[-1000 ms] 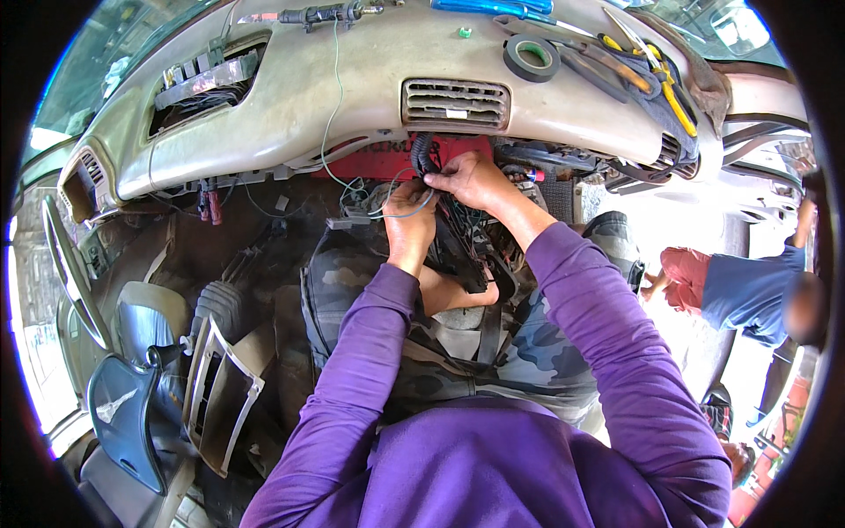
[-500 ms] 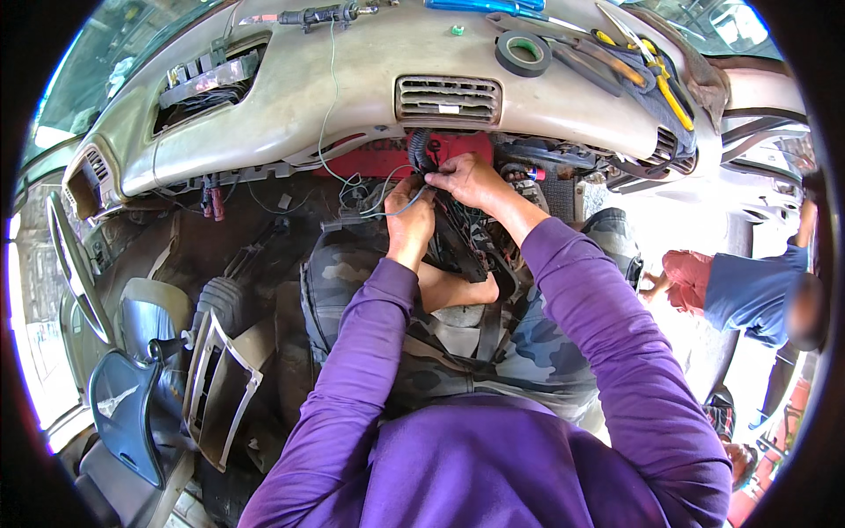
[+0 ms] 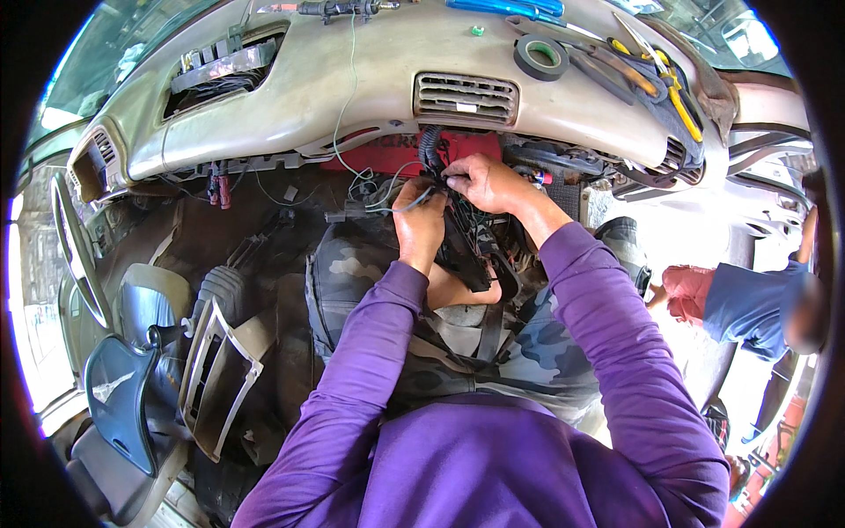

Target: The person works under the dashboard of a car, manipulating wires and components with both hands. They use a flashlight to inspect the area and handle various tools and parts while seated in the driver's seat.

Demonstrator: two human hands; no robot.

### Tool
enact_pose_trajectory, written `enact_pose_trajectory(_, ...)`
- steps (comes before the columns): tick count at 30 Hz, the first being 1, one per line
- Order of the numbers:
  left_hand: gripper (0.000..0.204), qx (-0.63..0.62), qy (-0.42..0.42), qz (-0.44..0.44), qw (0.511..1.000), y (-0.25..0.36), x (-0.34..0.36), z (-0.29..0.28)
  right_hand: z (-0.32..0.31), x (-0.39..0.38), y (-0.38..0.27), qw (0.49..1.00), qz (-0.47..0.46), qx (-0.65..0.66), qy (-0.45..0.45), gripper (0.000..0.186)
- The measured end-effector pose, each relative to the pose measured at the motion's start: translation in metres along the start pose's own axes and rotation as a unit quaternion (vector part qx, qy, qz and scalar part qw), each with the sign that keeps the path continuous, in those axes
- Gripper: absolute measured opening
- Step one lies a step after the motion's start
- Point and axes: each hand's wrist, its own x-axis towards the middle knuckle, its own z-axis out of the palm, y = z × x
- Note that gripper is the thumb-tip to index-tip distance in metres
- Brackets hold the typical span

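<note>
Under the beige dashboard (image 3: 317, 114), both hands work close together at a dark wiring harness (image 3: 468, 251) with a black corrugated tube (image 3: 430, 148) above it. My left hand (image 3: 419, 227) is closed in a pinch on a thin pale wire (image 3: 387, 209), which runs out leftward from the fingers. My right hand (image 3: 489, 186) also pinches at the harness, just beside the left fingertips. What lies between the right fingers is too small and hidden to make out. A thin green wire (image 3: 352, 62) trails down the dashboard toward these loose wires.
On the dashboard lie a roll of black tape (image 3: 526, 58), yellow-handled pliers (image 3: 678, 101) and blue-handled tools (image 3: 502, 8). A removed trim frame (image 3: 227, 370) stands at the left, near a steering wheel (image 3: 77, 251). A person in a blue shirt (image 3: 748, 299) is outside at right.
The whole view has shifted slightly, with the dashboard now a little further right. Both hands stay at the harness, with the right fingers slightly repositioned beside the left.
</note>
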Motion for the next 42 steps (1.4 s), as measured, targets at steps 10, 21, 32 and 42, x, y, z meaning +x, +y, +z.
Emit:
enact_pose_trajectory(10, 0.027, -0.113, 0.004, 0.008, 0.994, -0.002, -0.006, -0.002, 0.005, -0.003, -0.002, 0.999, -0.027, -0.017, 0.007, 0.033)
enact_pose_trajectory(21, 0.026, -0.148, -0.007, -0.087, 0.985, -0.013, 0.009, -0.014, -0.01, -0.057, -0.064, 0.981, 0.013, -0.145, 0.126, 0.023)
enact_pose_trajectory(32, 0.011, -0.15, -0.021, -0.192, 0.97, 0.009, 0.01, -0.016, 0.012, -0.277, -0.201, 0.805, -0.231, 0.371, -0.4, 0.063)
enact_pose_trajectory(42, 0.006, -0.096, -0.016, -0.125, 0.987, -0.004, 0.011, -0.02, 0.034, -0.307, -0.205, 0.824, -0.284, 0.361, -0.333, 0.092)
